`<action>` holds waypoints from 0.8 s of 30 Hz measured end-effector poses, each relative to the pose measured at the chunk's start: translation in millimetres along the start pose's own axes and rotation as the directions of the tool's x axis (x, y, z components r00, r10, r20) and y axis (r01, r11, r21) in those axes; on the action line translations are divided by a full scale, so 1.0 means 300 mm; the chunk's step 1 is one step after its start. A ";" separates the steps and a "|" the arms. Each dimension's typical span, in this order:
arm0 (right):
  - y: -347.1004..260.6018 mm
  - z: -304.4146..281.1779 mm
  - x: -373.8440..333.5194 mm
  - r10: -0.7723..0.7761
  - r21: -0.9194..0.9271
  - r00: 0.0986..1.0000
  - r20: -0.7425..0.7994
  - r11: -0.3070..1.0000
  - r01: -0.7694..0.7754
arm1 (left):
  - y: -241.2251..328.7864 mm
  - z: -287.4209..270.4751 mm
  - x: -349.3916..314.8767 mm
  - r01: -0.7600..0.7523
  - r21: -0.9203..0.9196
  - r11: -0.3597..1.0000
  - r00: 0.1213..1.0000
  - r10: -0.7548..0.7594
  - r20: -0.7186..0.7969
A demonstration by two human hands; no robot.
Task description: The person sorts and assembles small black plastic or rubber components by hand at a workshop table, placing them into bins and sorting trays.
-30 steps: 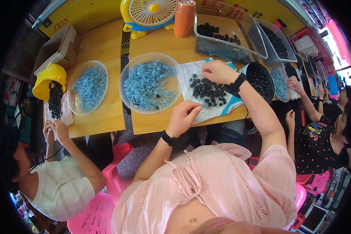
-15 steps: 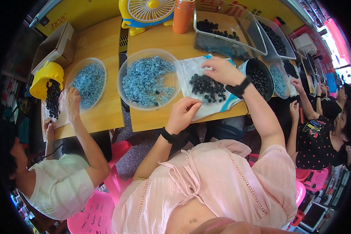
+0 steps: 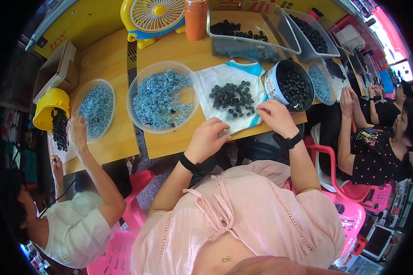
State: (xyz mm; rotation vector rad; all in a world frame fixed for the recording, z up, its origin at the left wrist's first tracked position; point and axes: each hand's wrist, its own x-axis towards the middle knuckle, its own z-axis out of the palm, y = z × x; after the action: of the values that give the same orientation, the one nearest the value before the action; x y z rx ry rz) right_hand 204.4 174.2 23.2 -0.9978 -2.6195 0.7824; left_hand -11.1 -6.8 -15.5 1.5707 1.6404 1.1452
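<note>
A white cloth with blue edging [image 3: 205,101] lies on the wooden table before me, with a loose pile of round black beads [image 3: 231,97] on it. My left hand [image 3: 209,140] is at the cloth's near edge, thumb and fingers pinched together; anything held is too small to make out. At the pile's near right side, my right hand [image 3: 277,118] has its fingers drawn together, their tips by the cloth's right edge. What they hold, if anything, is hidden. Left of the cloth stands a round clear tub [image 3: 131,101] of small pale-blue clear pieces [image 3: 158,94].
A bucket [image 3: 271,85] of black beads stands right of the cloth. Behind are clear bins [image 3: 250,49], an orange bottle [image 3: 195,20] and a yellow-blue fan [image 3: 153,16]. Co-workers sit both sides; the left one's hand [image 3: 79,130] is near a yellow bucket [image 3: 50,107] spilling black pieces.
My right hand has come back from above the bead pile to its near right side. My left hand stays near the cloth's front edge. The whole view has shifted slightly.
</note>
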 end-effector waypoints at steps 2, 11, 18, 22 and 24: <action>-0.005 -0.006 0.038 0.008 -0.058 1.000 -0.027 0.998 -0.009 | -0.011 -0.005 -0.008 -0.015 0.023 1.000 1.000 0.015 -0.002; 0.042 0.077 0.261 -0.134 -0.217 0.980 -0.149 0.971 0.100 | -0.004 0.017 -0.007 -0.032 0.105 0.994 0.999 0.034 -0.017; -0.037 0.046 0.224 -0.103 -0.114 0.987 -0.120 0.989 0.090 | 0.003 0.009 -0.011 0.009 -0.057 0.998 1.000 -0.011 -0.026; -0.191 0.055 0.097 -0.351 0.251 0.929 -0.121 0.894 0.370 | 0.015 0.042 -0.007 0.096 -0.356 0.929 0.955 -0.187 -0.231; -0.242 0.106 0.053 -0.411 0.319 0.902 -0.132 0.844 0.431 | -0.008 0.033 -0.016 0.184 -0.601 0.777 0.951 -0.295 -0.090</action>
State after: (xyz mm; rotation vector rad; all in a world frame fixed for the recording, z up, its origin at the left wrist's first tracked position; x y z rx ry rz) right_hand 140.5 126.6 37.5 -0.3222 -2.3997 1.0203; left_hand -3.0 -9.6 -22.8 0.8513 1.3498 1.5010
